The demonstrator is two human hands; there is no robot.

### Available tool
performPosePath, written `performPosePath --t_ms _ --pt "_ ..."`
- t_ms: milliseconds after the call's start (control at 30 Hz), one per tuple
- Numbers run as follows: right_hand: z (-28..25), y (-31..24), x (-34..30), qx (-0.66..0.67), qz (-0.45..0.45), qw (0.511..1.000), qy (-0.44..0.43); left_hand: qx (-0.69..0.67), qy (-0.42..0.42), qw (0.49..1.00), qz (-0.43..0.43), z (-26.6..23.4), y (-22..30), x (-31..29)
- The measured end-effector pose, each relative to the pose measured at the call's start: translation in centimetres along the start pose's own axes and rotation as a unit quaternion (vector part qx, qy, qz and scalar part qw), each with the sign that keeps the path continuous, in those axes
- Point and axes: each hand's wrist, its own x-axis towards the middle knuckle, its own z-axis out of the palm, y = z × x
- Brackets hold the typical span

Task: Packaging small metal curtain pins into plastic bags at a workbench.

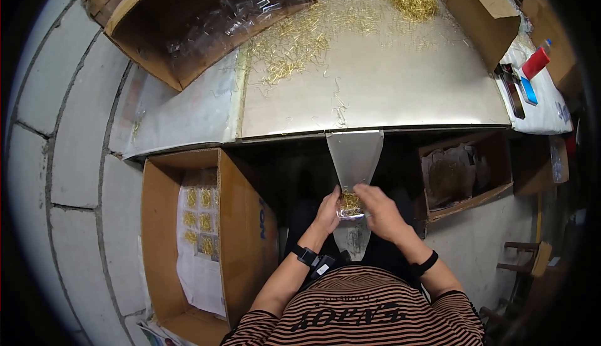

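Note:
Below the table's front edge, my left hand (327, 212) is closed on the left side of a small transparent plastic box (351, 215). Thin gold-coloured bent wire hooks (352, 201) fill the box. Over its right side is my right hand (382, 212), fingers stretched out and slightly apart, with nothing visible in its grasp. Whether its fingertips touch the hooks I cannot tell. Just beyond the box, a grey metal chute (355, 152) slopes down from the table edge, narrowing toward my hands.
Loose hooks (294, 49) and a denser heap (414, 2) lie on the metal-topped table (400, 96). A carton (150, 39) at far left holds transparent boxes. Filled boxes (201, 211) sit in the carton (241, 221) at near left. Another carton (466, 201) stands right, near a wooden stool (529, 259).

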Motion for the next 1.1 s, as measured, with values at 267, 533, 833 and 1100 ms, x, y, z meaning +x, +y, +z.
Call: performPosePath --t_ms 267,533,833,1100 --pt "-0.4 -0.9 -2.1 0.054 -0.008 0.998 -0.01 0.078 0.002 0.997 0.012 0.1 0.0 -3.7" --pt "-0.3 -0.2 -2.8 0.125 0.13 0.983 0.032 0.138 -0.038 0.99 0.005 2.9 0.7 -6.7" --pt "0.3 -0.8 -2.6 0.353 0.166 0.905 0.169 0.112 -0.073 0.991 -0.001 5.5 1.7 -7.8" --pt "-1.4 -2.7 -3.0 0.15 0.062 0.982 0.092 0.095 -0.013 0.995 0.033 6.0 2.0 -7.3"
